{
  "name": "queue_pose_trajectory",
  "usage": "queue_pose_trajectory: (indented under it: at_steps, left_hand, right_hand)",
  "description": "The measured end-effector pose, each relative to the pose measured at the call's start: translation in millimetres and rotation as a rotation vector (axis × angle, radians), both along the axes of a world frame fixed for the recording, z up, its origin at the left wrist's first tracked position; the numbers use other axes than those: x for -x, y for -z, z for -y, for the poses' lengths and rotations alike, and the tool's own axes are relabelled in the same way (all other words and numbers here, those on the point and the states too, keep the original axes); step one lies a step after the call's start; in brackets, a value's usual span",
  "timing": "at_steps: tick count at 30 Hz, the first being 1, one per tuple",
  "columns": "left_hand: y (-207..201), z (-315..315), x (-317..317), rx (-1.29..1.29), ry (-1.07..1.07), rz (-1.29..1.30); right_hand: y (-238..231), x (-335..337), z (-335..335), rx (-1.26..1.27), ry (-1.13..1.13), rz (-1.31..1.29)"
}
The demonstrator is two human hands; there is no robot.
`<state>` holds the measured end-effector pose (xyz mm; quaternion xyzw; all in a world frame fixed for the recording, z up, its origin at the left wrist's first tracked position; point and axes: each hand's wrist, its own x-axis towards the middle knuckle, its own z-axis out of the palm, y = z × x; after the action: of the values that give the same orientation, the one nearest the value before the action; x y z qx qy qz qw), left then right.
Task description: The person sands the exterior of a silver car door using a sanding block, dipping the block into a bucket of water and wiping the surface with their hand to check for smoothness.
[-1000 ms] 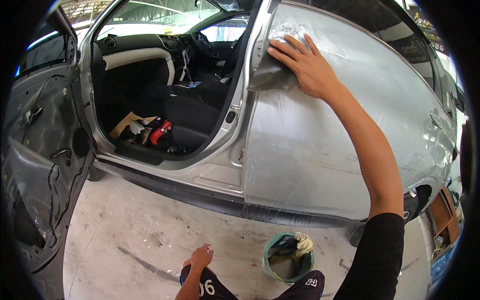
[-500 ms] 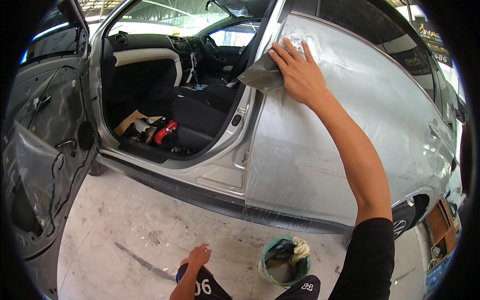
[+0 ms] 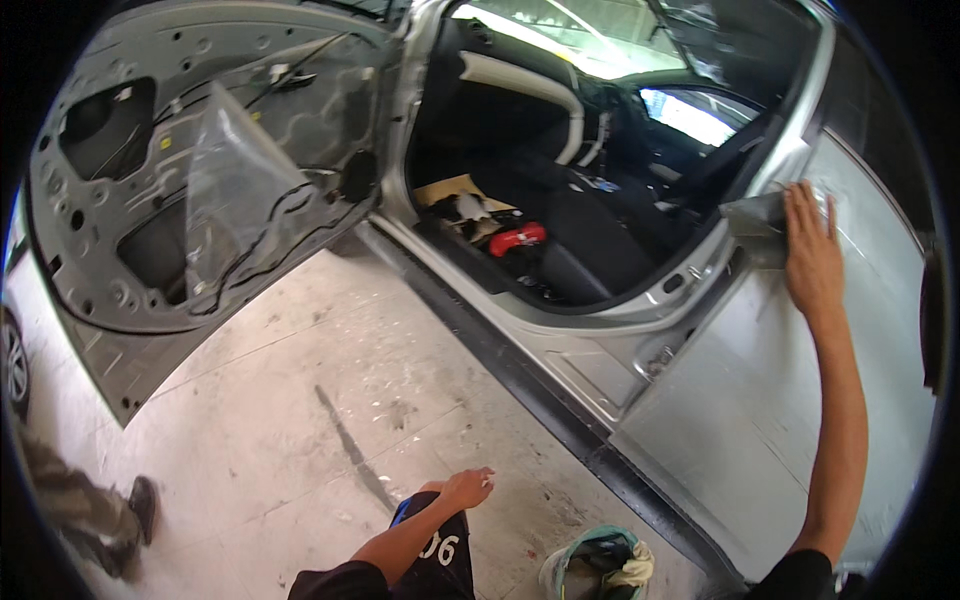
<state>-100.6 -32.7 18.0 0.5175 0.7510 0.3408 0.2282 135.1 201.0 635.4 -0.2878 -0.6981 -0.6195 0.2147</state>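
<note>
My right hand (image 3: 815, 262) lies with fingers stretched over a dark grey sheet of sandpaper (image 3: 757, 228), holding it against the upper front edge of the silver car's rear door (image 3: 745, 375). Part of the sheet sticks out past the door edge toward the front opening; the rest is hidden under my palm. Pale smears show on the door by my fingertips. Low in the middle, my left hand (image 3: 466, 489) rests at my knee (image 3: 440, 540) with fingers curled together. A tiny pale spot shows at its fingertips, too small to name.
A green-rimmed bucket (image 3: 560, 572) with a cream cloth (image 3: 634, 570) stands near the sill. The stripped front door (image 3: 345, 120) hangs open at left, plastic film (image 3: 235, 190) on it. A red object (image 3: 517, 238) lies inside the car. Another person's legs (image 3: 85, 505) show lower left.
My view has turned left, so the car and bucket sit farther right and another person's legs appear. My right hand stays on the sandpaper at the door edge; my left hand stays by my knee.
</note>
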Motion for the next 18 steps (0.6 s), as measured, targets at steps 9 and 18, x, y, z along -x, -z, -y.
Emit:
queue_pose_trajectory:
  at_steps: [9, 18]
  left_hand:
    - [1, 10, 1, 0.036, -0.026, -0.002]
    - [4, 4, -3, -0.020, -0.020, 0.062]
  right_hand:
    - [-8, 23, 15, 0.055, 0.001, 0.006]
    - [-44, -3, 1, 0.183, -0.213, 0.139]
